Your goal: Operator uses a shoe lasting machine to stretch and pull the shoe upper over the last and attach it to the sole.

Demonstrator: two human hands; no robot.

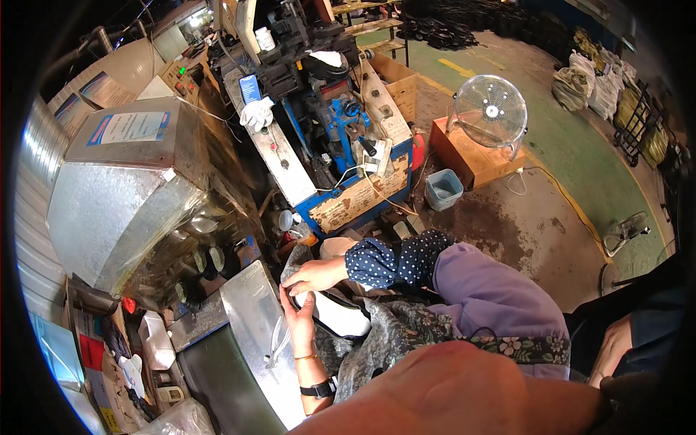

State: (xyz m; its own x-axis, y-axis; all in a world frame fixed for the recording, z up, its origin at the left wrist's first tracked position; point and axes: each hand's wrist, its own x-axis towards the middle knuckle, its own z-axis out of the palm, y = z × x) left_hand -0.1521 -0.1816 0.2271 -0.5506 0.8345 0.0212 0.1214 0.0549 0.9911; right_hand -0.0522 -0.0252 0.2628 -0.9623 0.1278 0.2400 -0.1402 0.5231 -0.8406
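Observation:
In front of my body lies a white, long, rounded piece with a black edge point(337, 317), which looks like part of a shoe. My right hand point(317, 277), coming from a dark blue polka-dot sleeve cover point(371, 262), is closed over its far end. My left hand point(299, 319), with a bracelet and a black watch on the wrist, grips the same end from the left side. The fingertips of both hands meet there, so part of the piece is hidden. Grey patterned cloth point(391, 337) lies around the piece.
Left of my hands is a metal ledge point(250, 304) with a thin white loop point(275, 341), beside a dark belt point(225, 380). A metal hood point(123, 196), blue machine point(348, 130), bucket point(444, 190) and fan point(491, 111) stand around. Another person's arm point(612, 351) shows at right.

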